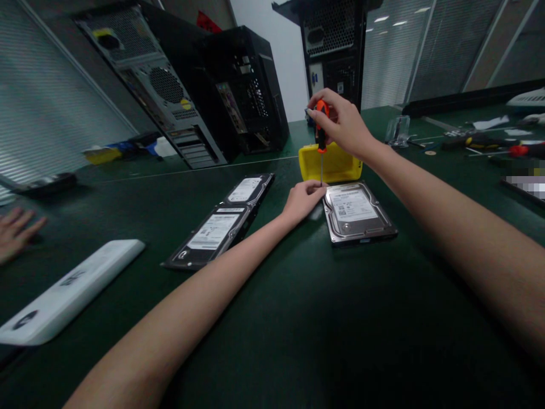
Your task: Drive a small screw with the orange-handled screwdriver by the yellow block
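Right hand (347,125): fingers closed around the orange-and-black, ridged handle of a screwdriver (321,136), whose thin metal shaft stands nearly upright. Left hand (303,199): fingers bent and partly closed at the far left corner of a hard drive (356,213), beside the lower end of the shaft; whether they pinch anything cannot be told. The drive, a flat rectangular block with a silvery metal cover, notched raised edges and a white printed label, lies on the dark green, smooth table (264,329), just in front of a yellow case (310,165) with rounded corners. To the left, two more drives, the far drive (244,190) and the near drive (216,232), lie end to end, labels up. Further left is a long white box (79,287) with rounded edges.

The screwdriver's tip is hidden at the left fingertips. The near drive is partly covered by the left forearm. Another person's hand (15,234) is blurred and cut off by the left edge; a flat object (528,196) at the right edge is cut off and partly pixelated.
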{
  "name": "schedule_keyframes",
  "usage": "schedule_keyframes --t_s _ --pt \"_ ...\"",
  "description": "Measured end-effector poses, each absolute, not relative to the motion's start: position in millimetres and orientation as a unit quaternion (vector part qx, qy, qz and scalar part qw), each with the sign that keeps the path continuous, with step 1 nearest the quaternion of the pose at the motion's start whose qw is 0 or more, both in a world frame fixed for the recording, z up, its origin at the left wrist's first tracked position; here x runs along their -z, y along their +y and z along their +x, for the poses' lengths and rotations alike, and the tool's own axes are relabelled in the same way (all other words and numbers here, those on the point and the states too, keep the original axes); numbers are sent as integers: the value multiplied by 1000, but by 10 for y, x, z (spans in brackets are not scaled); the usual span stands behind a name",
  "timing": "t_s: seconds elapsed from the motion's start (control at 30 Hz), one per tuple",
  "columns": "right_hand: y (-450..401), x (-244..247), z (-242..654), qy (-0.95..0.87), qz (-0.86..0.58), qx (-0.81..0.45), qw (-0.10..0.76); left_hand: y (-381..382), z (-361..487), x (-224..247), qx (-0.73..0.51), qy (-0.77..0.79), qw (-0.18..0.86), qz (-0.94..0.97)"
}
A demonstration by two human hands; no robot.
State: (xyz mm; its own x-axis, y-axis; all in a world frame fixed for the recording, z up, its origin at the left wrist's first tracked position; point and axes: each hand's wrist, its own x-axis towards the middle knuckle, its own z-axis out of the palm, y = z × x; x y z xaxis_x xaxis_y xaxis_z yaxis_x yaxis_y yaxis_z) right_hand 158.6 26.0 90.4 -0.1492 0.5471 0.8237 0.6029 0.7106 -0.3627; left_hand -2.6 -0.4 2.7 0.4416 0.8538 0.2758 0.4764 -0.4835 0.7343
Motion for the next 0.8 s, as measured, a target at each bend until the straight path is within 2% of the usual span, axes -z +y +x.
schedule_keyframes --t_s 0.2,0.53,0.8 --pt "263 -925 1593 -766 -382 19 516 25 -30 -3 -323 416 294 798" --pt "240 -932 1583 -761 -392 76 511 17 -38 -12 -322 413 295 799" --pt "192 -916 1577 -749 -414 56 514 -12 -29 -31 -324 417 293 798"
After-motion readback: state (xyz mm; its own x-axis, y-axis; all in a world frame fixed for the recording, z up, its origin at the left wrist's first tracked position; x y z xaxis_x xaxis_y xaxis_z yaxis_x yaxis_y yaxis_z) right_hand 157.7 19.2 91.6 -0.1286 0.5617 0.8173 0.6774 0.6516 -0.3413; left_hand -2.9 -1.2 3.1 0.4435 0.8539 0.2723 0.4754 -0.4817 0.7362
